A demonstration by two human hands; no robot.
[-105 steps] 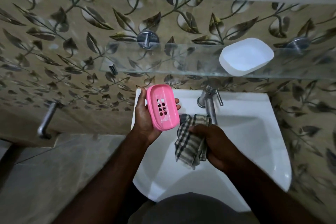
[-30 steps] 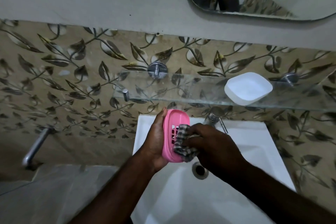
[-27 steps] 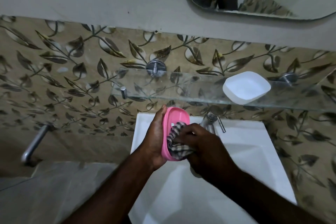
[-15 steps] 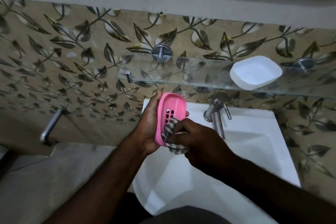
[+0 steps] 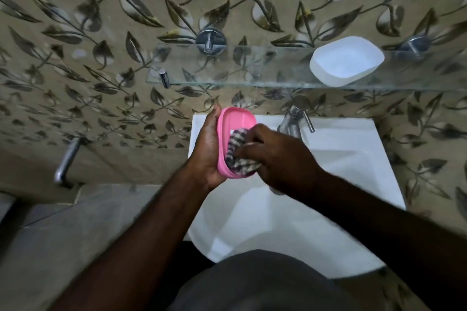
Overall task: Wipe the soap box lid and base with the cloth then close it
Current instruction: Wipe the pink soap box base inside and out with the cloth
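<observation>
My left hand (image 5: pixel 206 149) grips the pink soap box base (image 5: pixel 235 121) from its left side, holding it on edge above the sink with its hollow facing right. My right hand (image 5: pixel 275 156) holds a bunched checked cloth (image 5: pixel 237 154) and presses it into the lower part of the base's hollow. The white soap box lid (image 5: pixel 346 60) lies hollow side up on the glass shelf (image 5: pixel 227 73), up and to the right of both hands.
A white sink (image 5: pixel 341 159) sits under my hands, with a chrome tap (image 5: pixel 293 118) at its back edge just right of the base. Leaf-patterned tiles cover the wall. A metal pipe stub (image 5: pixel 67 159) juts out at the left.
The cloth went from hanging in my right hand beside the base to rubbing inside its hollow. Over the last second it has moved around within the base. The camera has tilted down.
</observation>
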